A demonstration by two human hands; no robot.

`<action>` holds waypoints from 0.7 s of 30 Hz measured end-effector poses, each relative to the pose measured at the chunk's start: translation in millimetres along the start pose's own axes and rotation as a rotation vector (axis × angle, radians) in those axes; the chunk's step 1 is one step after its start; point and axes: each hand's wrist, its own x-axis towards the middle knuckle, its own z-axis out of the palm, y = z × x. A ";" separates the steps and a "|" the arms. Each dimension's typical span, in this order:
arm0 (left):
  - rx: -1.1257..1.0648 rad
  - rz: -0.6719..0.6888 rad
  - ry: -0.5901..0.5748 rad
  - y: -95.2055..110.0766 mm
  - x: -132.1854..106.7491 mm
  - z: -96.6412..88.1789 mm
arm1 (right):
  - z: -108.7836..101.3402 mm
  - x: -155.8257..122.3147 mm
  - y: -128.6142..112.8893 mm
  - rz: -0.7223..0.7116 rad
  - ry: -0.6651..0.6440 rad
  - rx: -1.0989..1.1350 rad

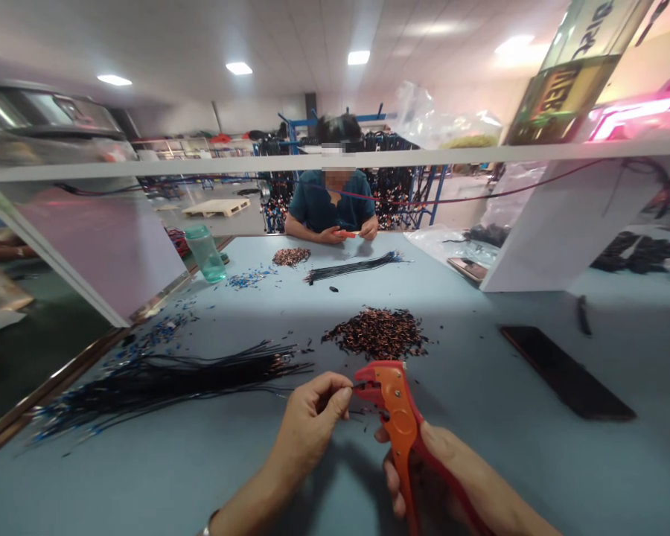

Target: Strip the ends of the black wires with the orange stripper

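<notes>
My right hand (424, 461) is wrapped round the handles of a red and orange wire stripper (399, 406), its jaws pointing left. With thumb and forefinger pinched, my left hand (316, 409) holds a thin black wire (357, 385) whose end sits at the stripper's jaws. Most of that wire is hidden by the fingers. Left of my hands lies a bundle of black wires (184, 380) with blue-tipped ends at its far left. Just beyond the stripper is a heap of short black and copper-coloured pieces (380, 333).
A dark phone (566, 371) lies right. Blue bits (167, 331) are scattered left, near a green bottle (205, 253). A white shelf (246, 164) crosses above the table. Opposite, a person (332, 205) holds a red tool (345, 234) behind a smaller wire bundle (357, 266).
</notes>
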 end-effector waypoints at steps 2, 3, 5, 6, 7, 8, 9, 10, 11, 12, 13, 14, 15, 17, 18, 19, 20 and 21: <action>-0.002 -0.002 0.001 0.4 -0.3 0.2 | -1.6 0.3 1.8 0.000 -0.003 0.007; -0.004 -0.003 0.002 0.6 -0.4 0.3 | -2.0 0.3 2.3 -0.001 0.002 0.010; -0.008 -0.008 0.005 0.9 -0.5 0.4 | -2.0 0.1 2.6 -0.004 0.013 0.016; -0.011 -0.012 0.006 1.1 -0.5 0.4 | -1.6 0.0 2.2 -0.004 0.011 0.016; -0.014 -0.017 0.009 1.2 -0.5 0.4 | -1.1 -0.1 1.7 -0.002 0.008 0.016; -0.017 -0.023 0.010 1.4 -0.4 0.4 | -0.6 0.0 1.0 -0.001 0.003 0.013; -0.020 -0.026 0.012 1.5 -0.3 0.3 | 0.1 0.2 0.2 0.000 0.001 0.009; -0.021 -0.027 0.013 1.5 -0.3 0.3 | 0.7 0.3 -0.6 -0.002 -0.001 0.005; -0.021 -0.025 0.012 1.4 -0.3 0.3 | 1.3 0.5 -1.2 -0.004 -0.003 0.000; -0.021 -0.021 0.010 1.2 -0.3 0.2 | 1.8 0.5 -1.8 -0.002 0.000 -0.004; -0.019 -0.018 0.009 0.8 -0.3 0.1 | 2.2 0.3 -2.3 0.003 0.002 -0.006; -0.018 -0.014 0.007 0.3 -0.4 0.0 | 2.6 0.0 -2.7 0.008 0.003 -0.009; -0.015 -0.012 0.005 -0.2 -0.4 -0.2 | 2.9 -0.6 -3.3 0.014 0.005 -0.015; -0.010 -0.011 0.004 -1.1 -0.5 -0.4 | 4.0 -2.3 -4.9 0.022 0.016 -0.045; -0.007 -0.011 0.001 -1.3 -0.5 -0.4 | 4.9 -3.2 -6.1 0.025 0.024 -0.068; -0.005 -0.012 -0.002 -1.3 -0.5 -0.4 | 6.1 -4.2 -7.5 0.030 0.033 -0.089; -0.003 -0.015 -0.005 -1.0 -0.4 -0.3 | 7.7 -5.1 -9.1 0.039 0.047 -0.106; -0.003 -0.017 -0.005 -0.6 -0.4 -0.2 | 9.5 -6.0 -10.8 0.049 0.063 -0.117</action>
